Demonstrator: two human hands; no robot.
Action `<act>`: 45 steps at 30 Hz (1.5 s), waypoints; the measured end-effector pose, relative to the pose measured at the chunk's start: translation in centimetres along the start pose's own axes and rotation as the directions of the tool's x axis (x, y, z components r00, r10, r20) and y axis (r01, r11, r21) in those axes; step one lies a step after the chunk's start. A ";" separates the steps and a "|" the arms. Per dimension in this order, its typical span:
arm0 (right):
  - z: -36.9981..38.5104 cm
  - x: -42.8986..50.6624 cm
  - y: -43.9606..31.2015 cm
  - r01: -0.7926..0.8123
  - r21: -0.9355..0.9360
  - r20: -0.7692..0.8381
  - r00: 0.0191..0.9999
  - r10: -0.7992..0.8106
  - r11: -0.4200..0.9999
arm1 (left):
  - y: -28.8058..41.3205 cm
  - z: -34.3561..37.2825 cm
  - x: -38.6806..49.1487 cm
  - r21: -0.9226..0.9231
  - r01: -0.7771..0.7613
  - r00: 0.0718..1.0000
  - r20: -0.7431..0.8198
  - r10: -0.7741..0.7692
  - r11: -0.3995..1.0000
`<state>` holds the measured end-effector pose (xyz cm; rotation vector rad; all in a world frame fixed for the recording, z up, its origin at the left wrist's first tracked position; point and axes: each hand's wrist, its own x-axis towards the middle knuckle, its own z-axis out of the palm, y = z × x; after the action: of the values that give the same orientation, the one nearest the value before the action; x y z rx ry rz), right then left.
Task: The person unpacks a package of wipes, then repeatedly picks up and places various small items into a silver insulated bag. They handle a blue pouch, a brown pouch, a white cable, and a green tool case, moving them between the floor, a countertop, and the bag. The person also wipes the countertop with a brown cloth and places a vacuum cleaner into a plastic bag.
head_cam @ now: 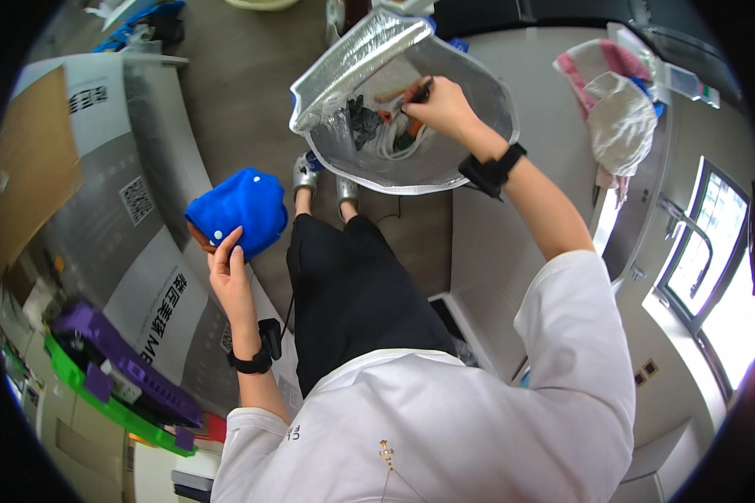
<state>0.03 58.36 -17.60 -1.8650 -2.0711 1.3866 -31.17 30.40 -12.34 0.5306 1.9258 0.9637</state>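
My left hand (228, 264) grips the lower edge of a soft blue fabric item (242, 207) with white dots and a brown part at its side, perhaps a cap. Inside an open silver foil-lined bag (484, 160), my right hand (443, 105) pinches a small dark object (423, 90) that I cannot identify. Below those fingers lie a coiled white cord (387, 141), a crumpled dark plastic bag (363, 122) and an orange-and-green item (409, 135). A thin tan stick-like piece (390, 95) shows beside the fingertips. The bag's silver flap (358, 69) is folded back on the left.
On the left stands a long surface under printed grey-and-white sheeting (157, 302), with a cardboard piece (44, 170) and a purple-and-green plastic toy (126, 377). A white cabinet (503, 251) is at right. Cloths (620, 126) hang near the faucet (698, 232).
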 end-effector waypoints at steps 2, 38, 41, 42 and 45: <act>-2.3 -2.8 -3.0 0.022 0.053 -0.011 1.000 -0.021 0.998 | 1.1 -1.3 -1.9 0.002 -0.036 0.999 -0.030 0.036 0.999; 27.4 -9.7 -57.7 0.558 0.677 0.104 0.573 -0.813 0.480 | 1.7 -18.5 -25.3 0.002 -0.154 0.937 -0.317 0.146 0.988; 29.3 -7.0 -56.7 0.368 0.691 0.286 0.651 -0.703 0.622 | 1.8 -18.6 -25.3 0.000 -0.036 0.954 -0.299 0.034 0.999; 29.6 -6.4 -55.9 0.375 0.655 0.305 0.664 -0.683 0.656 | 1.9 -18.7 -25.1 -0.007 -0.008 0.956 -0.293 0.006 1.000; 30.3 -5.0 -54.0 0.267 0.630 0.363 0.729 -0.581 0.729 | 2.3 -18.8 -23.7 -0.012 -0.101 0.923 -0.374 0.089 0.995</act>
<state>-57.65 43.00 -0.37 -0.7196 -1.8102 2.2023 -35.27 7.85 7.63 0.4487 2.2330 1.2260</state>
